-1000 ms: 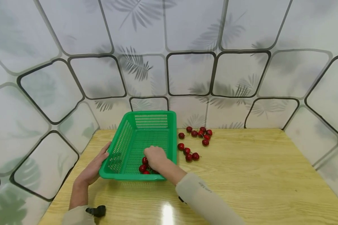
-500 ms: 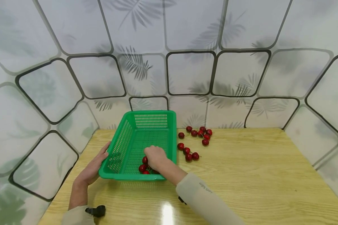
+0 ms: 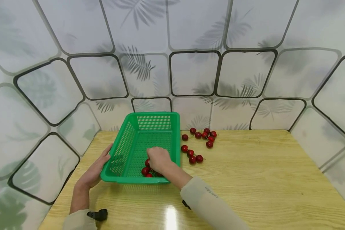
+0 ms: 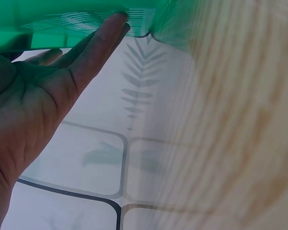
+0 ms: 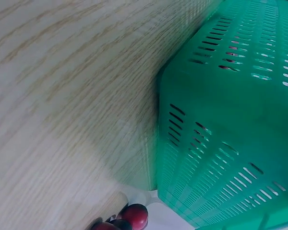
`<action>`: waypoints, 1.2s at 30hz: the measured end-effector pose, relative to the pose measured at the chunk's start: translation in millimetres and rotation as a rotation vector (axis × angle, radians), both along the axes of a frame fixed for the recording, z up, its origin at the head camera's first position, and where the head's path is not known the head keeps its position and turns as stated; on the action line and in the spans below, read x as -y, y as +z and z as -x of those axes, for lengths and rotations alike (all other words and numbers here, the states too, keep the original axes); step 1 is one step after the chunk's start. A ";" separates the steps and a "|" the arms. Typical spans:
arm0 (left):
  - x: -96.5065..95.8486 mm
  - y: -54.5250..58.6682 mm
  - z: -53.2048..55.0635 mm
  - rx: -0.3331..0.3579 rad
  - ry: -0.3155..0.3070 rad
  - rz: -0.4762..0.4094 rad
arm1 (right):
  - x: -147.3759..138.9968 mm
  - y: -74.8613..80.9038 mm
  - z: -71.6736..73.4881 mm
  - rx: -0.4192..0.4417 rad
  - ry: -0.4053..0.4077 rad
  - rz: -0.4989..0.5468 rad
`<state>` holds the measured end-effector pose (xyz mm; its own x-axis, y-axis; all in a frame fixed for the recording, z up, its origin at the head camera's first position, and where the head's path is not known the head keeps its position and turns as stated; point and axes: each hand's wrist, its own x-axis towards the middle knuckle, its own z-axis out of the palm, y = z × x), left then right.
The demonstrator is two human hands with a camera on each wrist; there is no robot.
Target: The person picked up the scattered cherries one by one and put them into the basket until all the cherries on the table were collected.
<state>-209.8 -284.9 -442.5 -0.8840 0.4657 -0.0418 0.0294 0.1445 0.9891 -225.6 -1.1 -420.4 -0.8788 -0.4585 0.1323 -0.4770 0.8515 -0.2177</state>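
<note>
A green plastic basket (image 3: 138, 180) with slotted walls stands on the wooden table, tilting a little. My left hand (image 3: 95, 171) lies along its left outer side; in the left wrist view the fingers (image 4: 97, 52) reach out straight against the basket wall. Over the near right wall, my right hand (image 3: 160, 159) dips inside, close above several dark red cherries (image 3: 145, 171) with green stems. Its fingertips are hidden under the back of the hand, so I cannot tell whether they hold a cherry. From the right wrist, only the basket's outer wall (image 5: 221, 115) shows, not the hand.
To the right of the basket, loose cherries lie in two groups: a far one (image 3: 204, 135) by the wall and a nearer one (image 3: 192, 159). A patterned wall covering (image 3: 195, 75) rises behind the pale wooden table (image 3: 247, 179).
</note>
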 end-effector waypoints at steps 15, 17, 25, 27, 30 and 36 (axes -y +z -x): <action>-2.3 -0.3 -2.1 0.017 0.022 0.019 | -18.1 14.5 0.4 -0.049 0.038 0.457; -1.7 0.1 -2.4 0.019 0.022 0.017 | -22.9 17.0 1.8 -0.083 0.034 0.516; -2.2 1.5 -2.7 0.023 0.023 0.013 | -42.3 21.9 7.4 -0.160 -0.006 0.634; -1.9 1.3 -3.2 0.023 0.023 0.015 | -46.2 21.9 8.3 -0.156 0.000 0.682; -1.8 0.6 -2.8 0.022 0.022 0.019 | -54.1 20.0 10.4 -0.182 -0.010 0.735; 0.6 0.1 -0.1 0.030 0.028 0.008 | -79.2 12.6 20.9 -0.291 -0.082 0.786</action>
<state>-209.7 -285.5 -442.4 -0.8950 0.4402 -0.0725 -0.0049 0.1528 0.9882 -246.5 78.1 -407.8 -0.7865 -0.0744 0.6131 -0.5493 0.5379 -0.6394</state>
